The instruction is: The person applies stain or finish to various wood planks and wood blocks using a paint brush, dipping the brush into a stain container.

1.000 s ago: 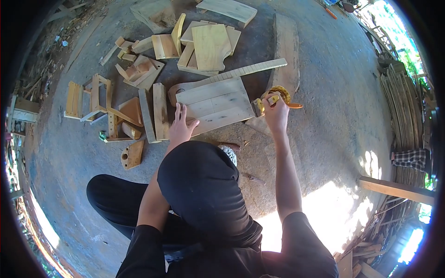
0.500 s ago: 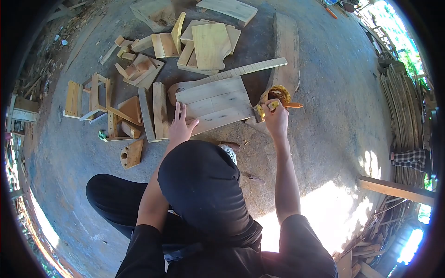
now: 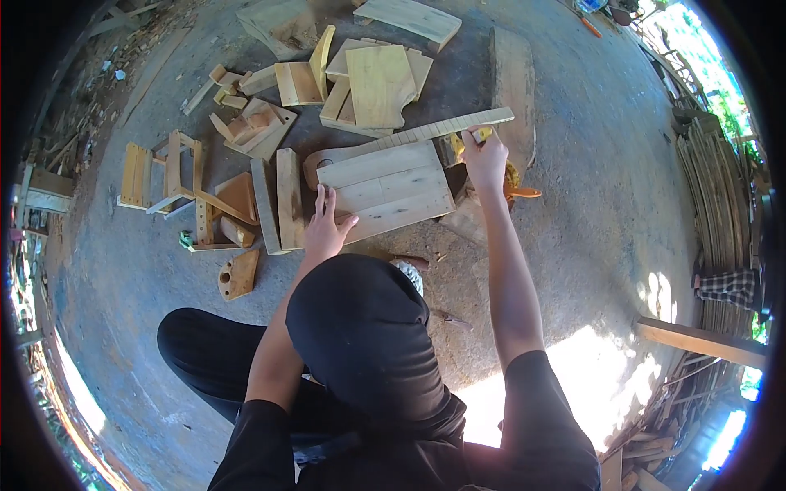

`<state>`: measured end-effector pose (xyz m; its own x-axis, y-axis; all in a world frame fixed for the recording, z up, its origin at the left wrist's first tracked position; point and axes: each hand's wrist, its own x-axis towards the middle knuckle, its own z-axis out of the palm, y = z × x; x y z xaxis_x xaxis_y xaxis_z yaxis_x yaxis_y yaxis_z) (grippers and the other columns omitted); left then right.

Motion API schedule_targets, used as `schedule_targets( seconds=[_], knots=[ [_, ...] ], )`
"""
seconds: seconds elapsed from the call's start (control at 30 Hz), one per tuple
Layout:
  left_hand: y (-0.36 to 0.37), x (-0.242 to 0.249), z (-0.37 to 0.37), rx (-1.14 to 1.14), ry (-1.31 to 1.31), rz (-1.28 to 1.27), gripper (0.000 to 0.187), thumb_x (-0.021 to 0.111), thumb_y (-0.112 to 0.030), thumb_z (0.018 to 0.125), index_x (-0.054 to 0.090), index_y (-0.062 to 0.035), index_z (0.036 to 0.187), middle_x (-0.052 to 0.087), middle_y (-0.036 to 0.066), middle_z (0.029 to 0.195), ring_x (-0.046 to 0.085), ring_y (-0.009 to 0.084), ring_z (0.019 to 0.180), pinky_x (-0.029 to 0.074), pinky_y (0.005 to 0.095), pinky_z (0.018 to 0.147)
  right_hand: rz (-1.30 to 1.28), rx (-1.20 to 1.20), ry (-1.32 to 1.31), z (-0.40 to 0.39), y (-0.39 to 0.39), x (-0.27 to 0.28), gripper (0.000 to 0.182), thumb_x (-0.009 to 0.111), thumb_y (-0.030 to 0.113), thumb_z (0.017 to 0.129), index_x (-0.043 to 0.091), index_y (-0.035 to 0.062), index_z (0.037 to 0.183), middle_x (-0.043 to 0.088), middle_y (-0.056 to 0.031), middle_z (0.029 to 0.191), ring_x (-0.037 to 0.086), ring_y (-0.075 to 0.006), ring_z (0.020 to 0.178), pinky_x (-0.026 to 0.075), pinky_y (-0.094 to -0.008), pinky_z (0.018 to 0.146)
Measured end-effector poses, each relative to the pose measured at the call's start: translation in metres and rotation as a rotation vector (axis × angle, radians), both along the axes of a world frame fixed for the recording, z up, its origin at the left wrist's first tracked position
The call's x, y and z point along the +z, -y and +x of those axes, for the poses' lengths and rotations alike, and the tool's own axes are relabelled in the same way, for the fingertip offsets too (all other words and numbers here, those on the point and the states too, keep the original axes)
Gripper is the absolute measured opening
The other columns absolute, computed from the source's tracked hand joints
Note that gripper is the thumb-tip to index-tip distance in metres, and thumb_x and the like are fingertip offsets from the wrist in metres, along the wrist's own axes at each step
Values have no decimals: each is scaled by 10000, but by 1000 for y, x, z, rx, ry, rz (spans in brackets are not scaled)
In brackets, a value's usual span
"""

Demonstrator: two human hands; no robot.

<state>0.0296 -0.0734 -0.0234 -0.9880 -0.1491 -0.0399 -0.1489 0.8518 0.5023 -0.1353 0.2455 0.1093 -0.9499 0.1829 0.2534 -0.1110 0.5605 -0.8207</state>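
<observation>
Change: right hand (image 3: 485, 159) moved from the board's right end, near the container (image 3: 512, 175), to its upper right corner.
Right fingers: pinching a yellow tool (image 3: 482, 133), forearm stretched forward.
Left hand (image 3: 326, 229): laid on the board's lower left, thumb spread from fingers.
Board (image 3: 385, 184): lying beneath the slatted strip (image 3: 450, 126) in view.

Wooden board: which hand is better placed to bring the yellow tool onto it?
Right, I'd say. The right hand grips the yellow tool beside the right end of the wooden board; the left hand rests at its left end.
</observation>
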Motion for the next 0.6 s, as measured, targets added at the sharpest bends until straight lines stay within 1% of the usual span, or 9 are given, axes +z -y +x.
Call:
schedule_targets(
  seconds=[0.07, 0.1, 0.13, 0.2, 0.23, 0.4, 0.5, 0.57, 0.6],
  knots=[
    [0, 1, -1, 8, -5, -8, 915, 684, -603, 952, 321, -169, 1671, 208, 69, 1770, 601, 394, 1341, 564, 511, 998, 13, -7, 36, -19, 11, 2, 192, 748, 192, 959, 712, 12, 1014, 734, -181, 762, 766, -316, 716, 584, -420, 686],
    [-2, 4, -1, 15, 18, -28, 912, 699, -587, 944, 332, -166, 1666, 228, 63, 1764, 593, 374, 1356, 566, 492, 1000, 28, 7, 36, -26, 15, 4, 203, 736, 202, 972, 711, 5, 1017, 742, -193, 791, 773, -337, 735, 590, -427, 696],
    [-2, 6, -1, 23, 40, -46, 910, 713, -571, 937, 344, -164, 1662, 247, 56, 1758, 586, 353, 1370, 569, 472, 1002, 24, 16, 34, -32, 20, 6, 203, 736, 202, 972, 711, 5, 1017, 742, -193, 791, 773, -337, 735, 590, -427, 696],
    [-2, 10, -1, 22, 29, -46, 915, 714, -569, 939, 335, -159, 1664, 243, 62, 1759, 583, 353, 1375, 567, 470, 1006, 20, 41, 74, -41, 23, 6, 201, 731, 202, 975, 710, 8, 1024, 749, -201, 823, 769, -343, 730, 587, -434, 703],
    [-2, 11, -1, 18, 30, -35, 916, 714, -568, 940, 333, -157, 1664, 240, 64, 1760, 578, 354, 1380, 565, 469, 1011, 51, 45, 103, -47, 24, 5, 207, 737, 202, 966, 708, 10, 1039, 755, -208, 855, 766, -372, 788, 585, -455, 742],
    [-2, 10, -1, 8, 44, -27, 921, 714, -568, 942, 324, -152, 1666, 232, 66, 1762, 563, 356, 1398, 559, 469, 1021, 133, 69, 118, -62, 20, -13, 215, 740, 217, 955, 714, 26, 1051, 756, -224, 890, 746, -420, 898, 579, -478, 815],
    [-1, 7, 0, 12, 28, -1, 921, 714, -566, 943, 321, -153, 1667, 232, 68, 1762, 555, 359, 1405, 559, 472, 1022, 142, 84, 133, -56, 16, -14, 215, 736, 225, 953, 721, 34, 1052, 755, -233, 907, 738, -434, 927, 578, -485, 838],
    [-1, 4, 0, -2, -12, -6, 921, 689, -600, 952, 324, -146, 1665, 212, 86, 1767, 610, 409, 1329, 572, 500, 993, 149, 90, 133, -49, 13, -13, 213, 734, 227, 953, 724, 37, 1050, 756, -236, 913, 739, -434, 928, 579, -486, 843],
    [-1, 1, 0, -3, -16, -5, 921, 689, -600, 952, 324, -146, 1665, 212, 86, 1767, 610, 409, 1329, 572, 500, 993, 137, 89, 159, -45, 11, -12, 212, 730, 224, 954, 725, 34, 1047, 756, -239, 917, 737, -438, 929, 578, -489, 847]
  ],
)
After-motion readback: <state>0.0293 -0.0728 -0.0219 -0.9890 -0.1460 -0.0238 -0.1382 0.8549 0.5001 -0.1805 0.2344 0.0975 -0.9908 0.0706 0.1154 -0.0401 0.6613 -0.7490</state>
